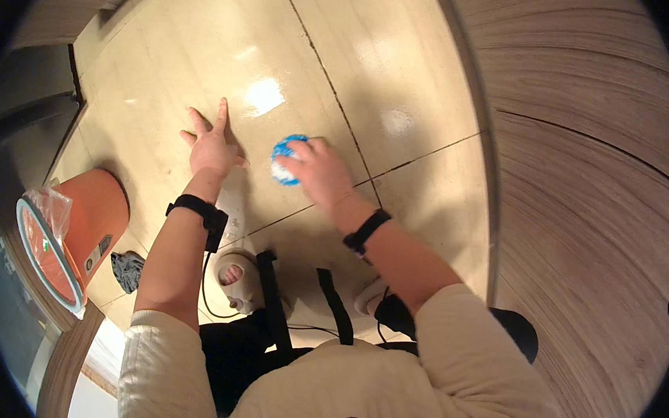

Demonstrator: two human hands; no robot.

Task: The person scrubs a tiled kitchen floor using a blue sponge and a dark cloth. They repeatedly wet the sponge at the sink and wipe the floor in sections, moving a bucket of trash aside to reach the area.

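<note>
My right hand is shut on a round blue and white scrubbing pad, which rests against the tiled floor. The hand covers the pad's right side. To its left, my left hand is spread on the tiles with the fingers apart and nothing in it. The cream tiles look wet around the hands and reflect a bright light. A dark grout line runs just beyond my right hand and crosses another near my right wrist. Each wrist wears a black strap, and the left one carries a small dark box.
An orange waste bin with a plastic liner stands at the left. A crumpled dark cloth or bag lies beside it. Wood-grain panels bound the floor on the right. My feet in light slippers are close below, with dangling straps and a cable nearby.
</note>
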